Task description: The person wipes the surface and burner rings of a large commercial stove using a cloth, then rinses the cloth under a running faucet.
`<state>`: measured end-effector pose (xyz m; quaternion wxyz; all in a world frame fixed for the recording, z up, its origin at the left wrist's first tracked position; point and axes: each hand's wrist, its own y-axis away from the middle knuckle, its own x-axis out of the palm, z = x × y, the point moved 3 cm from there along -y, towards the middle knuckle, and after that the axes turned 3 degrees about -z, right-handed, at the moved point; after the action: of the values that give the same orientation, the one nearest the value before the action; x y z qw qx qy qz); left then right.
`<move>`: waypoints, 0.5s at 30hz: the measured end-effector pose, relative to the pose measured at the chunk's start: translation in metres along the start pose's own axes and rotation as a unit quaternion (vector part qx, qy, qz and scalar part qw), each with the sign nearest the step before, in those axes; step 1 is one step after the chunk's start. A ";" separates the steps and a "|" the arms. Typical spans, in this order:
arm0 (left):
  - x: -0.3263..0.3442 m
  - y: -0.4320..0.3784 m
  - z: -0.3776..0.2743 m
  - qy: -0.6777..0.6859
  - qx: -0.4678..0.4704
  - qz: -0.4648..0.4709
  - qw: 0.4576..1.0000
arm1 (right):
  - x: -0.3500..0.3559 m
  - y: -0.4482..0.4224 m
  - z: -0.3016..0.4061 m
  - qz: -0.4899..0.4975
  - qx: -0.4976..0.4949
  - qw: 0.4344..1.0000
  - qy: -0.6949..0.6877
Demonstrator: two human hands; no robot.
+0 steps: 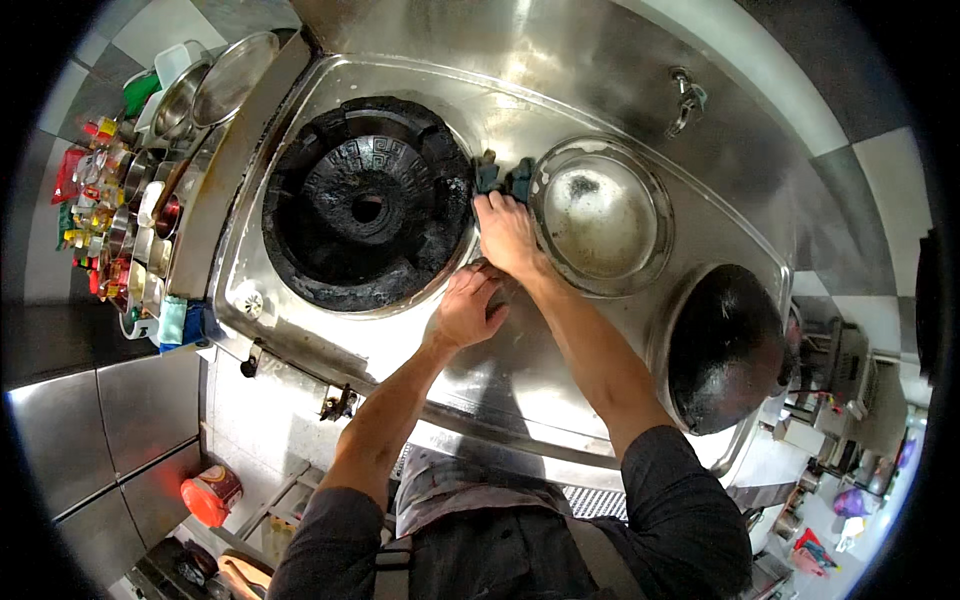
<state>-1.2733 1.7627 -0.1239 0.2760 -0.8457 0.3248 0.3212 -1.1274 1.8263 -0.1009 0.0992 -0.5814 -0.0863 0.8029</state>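
Observation:
My right hand (506,229) reaches to a dark green cloth (517,178) that lies between a black cast-iron wok burner (330,262) and a round steel pot (600,217) set into the stove. Its fingertips are at the cloth's near edge; whether they grip it is hidden. Nearer to me, my left hand (469,304) rests with curled fingers by the burner's right rim, just below my right wrist. What lies under those fingers cannot be seen.
A blackened wok (724,352) leans at the right of the steel stove top (480,382). A faucet (685,101) juts from the back panel. Seasoning containers, bottles and a round strainer (236,79) crowd the left side. A red-lidded tub (210,496) stands low at the left.

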 end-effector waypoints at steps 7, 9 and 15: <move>-0.051 0.082 -0.025 0.135 0.032 -0.051 0.989 | 0.009 0.102 0.083 0.045 0.022 0.999 -0.013; -0.083 0.108 -0.028 0.154 0.002 -0.093 0.984 | 0.024 0.118 0.110 0.056 0.057 0.997 -0.002; -0.152 0.167 -0.021 0.106 -0.050 -0.105 0.988 | 0.041 0.130 0.174 0.083 0.069 0.993 -0.043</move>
<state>-1.4759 1.6985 -0.0439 0.2297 -0.9171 0.2447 0.2152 -1.3131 1.7078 -0.1177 0.0681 -0.5437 0.0139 0.8364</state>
